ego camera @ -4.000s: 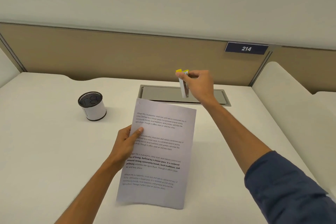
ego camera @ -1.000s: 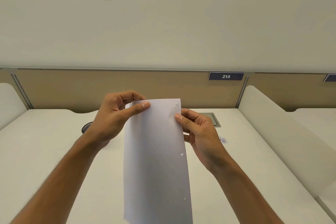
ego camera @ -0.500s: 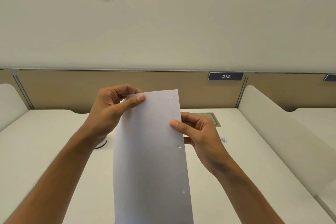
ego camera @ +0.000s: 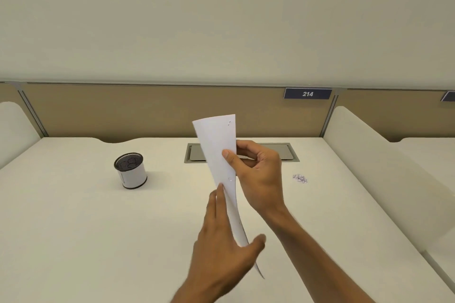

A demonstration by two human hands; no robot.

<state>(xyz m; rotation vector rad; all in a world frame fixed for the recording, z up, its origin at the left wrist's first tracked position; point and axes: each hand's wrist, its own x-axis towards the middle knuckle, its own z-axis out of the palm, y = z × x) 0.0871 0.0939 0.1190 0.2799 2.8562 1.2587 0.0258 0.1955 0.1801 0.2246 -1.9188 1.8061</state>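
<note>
A stapled set of white paper sheets [ego camera: 218, 152] is held upright above the desk, turned nearly edge-on, blank back toward me, with staples showing along its right edge. My right hand [ego camera: 258, 174] pinches its right edge between thumb and fingers at mid-height. My left hand [ego camera: 221, 248] is lower, fingers straight along the left face of the paper and thumb spread on the other side of its lower part; it looks blurred.
A black mesh cup with a white band [ego camera: 130, 173] stands on the white desk [ego camera: 73, 229] at the left. A small heap of staples [ego camera: 300, 178] lies to the right. A grey cable tray lid [ego camera: 270, 152] is set in the desk behind the paper. White dividers flank the desk.
My left hand let go of the top corner and dropped to the paper's lower part. The sheets have twisted from facing me to nearly edge-on. The view tilted down slightly.
</note>
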